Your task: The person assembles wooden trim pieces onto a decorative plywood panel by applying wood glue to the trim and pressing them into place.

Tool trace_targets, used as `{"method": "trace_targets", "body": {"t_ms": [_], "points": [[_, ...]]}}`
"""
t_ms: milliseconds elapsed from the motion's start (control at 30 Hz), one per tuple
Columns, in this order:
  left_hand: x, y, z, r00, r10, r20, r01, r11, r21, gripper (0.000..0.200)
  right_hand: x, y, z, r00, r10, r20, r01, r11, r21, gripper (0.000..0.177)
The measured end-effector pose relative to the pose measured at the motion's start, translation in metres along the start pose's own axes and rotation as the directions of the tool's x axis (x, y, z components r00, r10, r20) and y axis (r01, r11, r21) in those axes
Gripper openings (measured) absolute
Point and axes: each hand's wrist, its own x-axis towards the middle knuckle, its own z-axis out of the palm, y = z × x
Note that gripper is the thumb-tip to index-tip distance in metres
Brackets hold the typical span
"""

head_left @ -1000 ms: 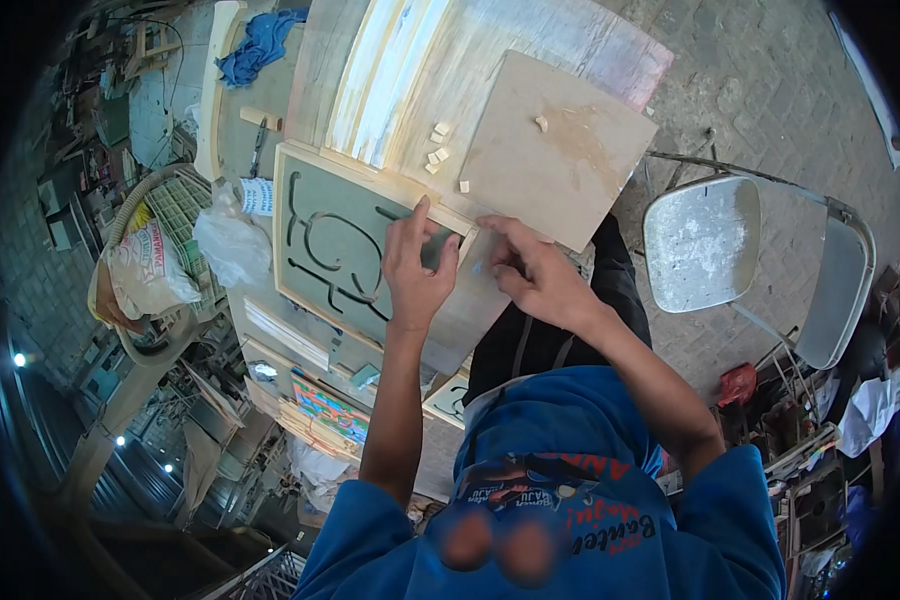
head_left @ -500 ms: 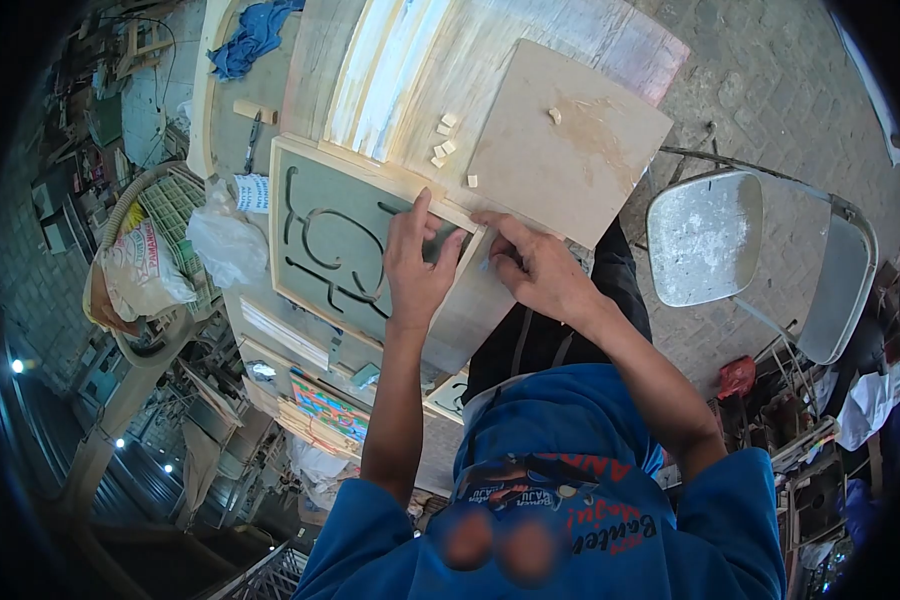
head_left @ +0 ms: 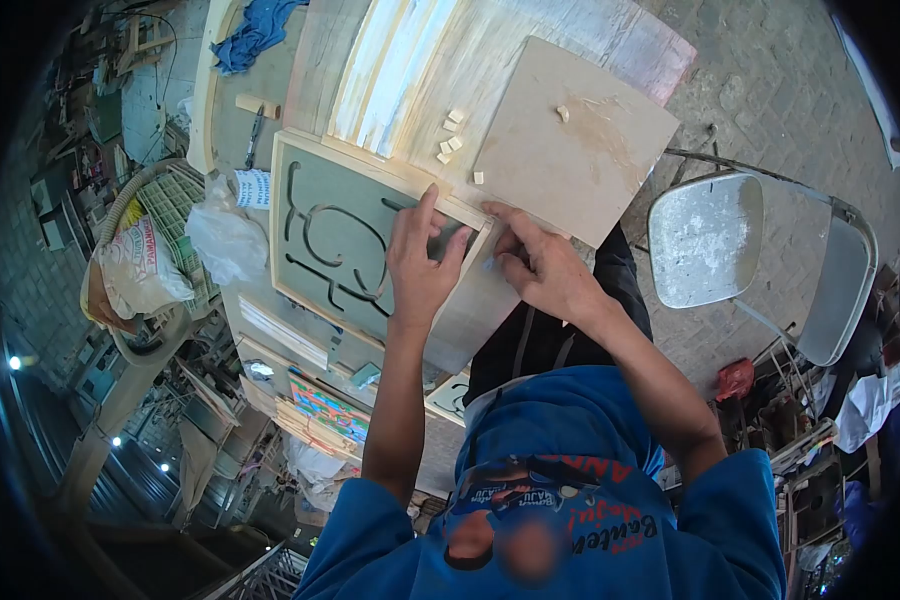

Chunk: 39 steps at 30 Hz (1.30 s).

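Your board [head_left: 345, 230] lies on the counter [head_left: 490, 90], in front of you and to the left. Your left hand [head_left: 428, 250] is spread over its far right corner, forefinger on the rim. Your right hand [head_left: 542, 262] is half-curled, forefinger at that corner; whether it pinches anything, I cannot tell. Small blocks [head_left: 450, 146] lie beyond, near the panel [head_left: 570, 150].

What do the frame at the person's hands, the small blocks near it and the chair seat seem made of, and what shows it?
The frame looks like bare, unvarnished wood: pale yellow, matt strips. The small blocks seem the same, pale and sharp-cornered. The chair seat is perhaps painted metal: smooth grey with worn whitish patches, though plastic is possible.
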Motion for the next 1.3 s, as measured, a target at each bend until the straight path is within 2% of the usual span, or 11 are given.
{"method": "trace_targets", "body": {"t_ms": [100,200,633,733,800,933,1033,1100,1300], "points": [[0.0,-0.004,0.001,0.998,0.07,0.002,-0.07,0.997,0.022,0.062,0.0,0.001,0.0,1.0,-0.024,-0.001,0.024,0.999,-0.03,0.058],[0.0,-0.001,0.0,0.999,0.048,-0.004,-0.048,0.999,0.01,0.059,-0.001,0.0,-0.001,0.999,-0.009,0.045,0.012,0.998,-0.062,0.057],[0.001,-0.003,0.001,0.999,0.052,-0.009,-0.052,0.999,0.016,0.06,0.0,0.0,-0.001,0.999,-0.013,0.032,0.015,0.999,-0.039,0.054],[0.0,-0.002,-0.003,0.999,0.038,-0.005,-0.038,0.999,0.009,0.061,-0.001,0.002,0.0,0.999,-0.009,0.035,0.01,0.999,-0.038,0.06],[0.0,-0.004,-0.004,0.996,0.08,-0.025,-0.08,0.997,-0.005,0.065,-0.001,0.0,-0.002,0.999,-0.006,0.048,0.009,0.998,-0.06,0.062],[-0.005,0.002,-0.008,0.997,0.054,-0.061,-0.057,0.997,-0.051,0.069,0.001,-0.005,-0.003,1.0,-0.017,0.02,0.017,0.999,-0.034,0.058],[-0.005,0.008,-0.009,0.992,0.116,-0.048,-0.116,0.993,0.0,0.072,0.002,-0.004,-0.002,1.0,-0.024,0.001,0.024,1.0,-0.01,0.058],[-0.005,0.01,-0.007,0.989,0.148,-0.006,-0.146,0.98,0.139,0.076,0.002,-0.003,-0.001,1.0,-0.017,-0.014,0.017,1.0,0.003,0.058],[-0.003,0.016,0.0,0.995,0.099,-0.026,-0.09,0.969,0.228,0.081,0.001,0.002,0.001,0.998,-0.045,-0.033,0.045,0.999,0.001,0.053]]}}
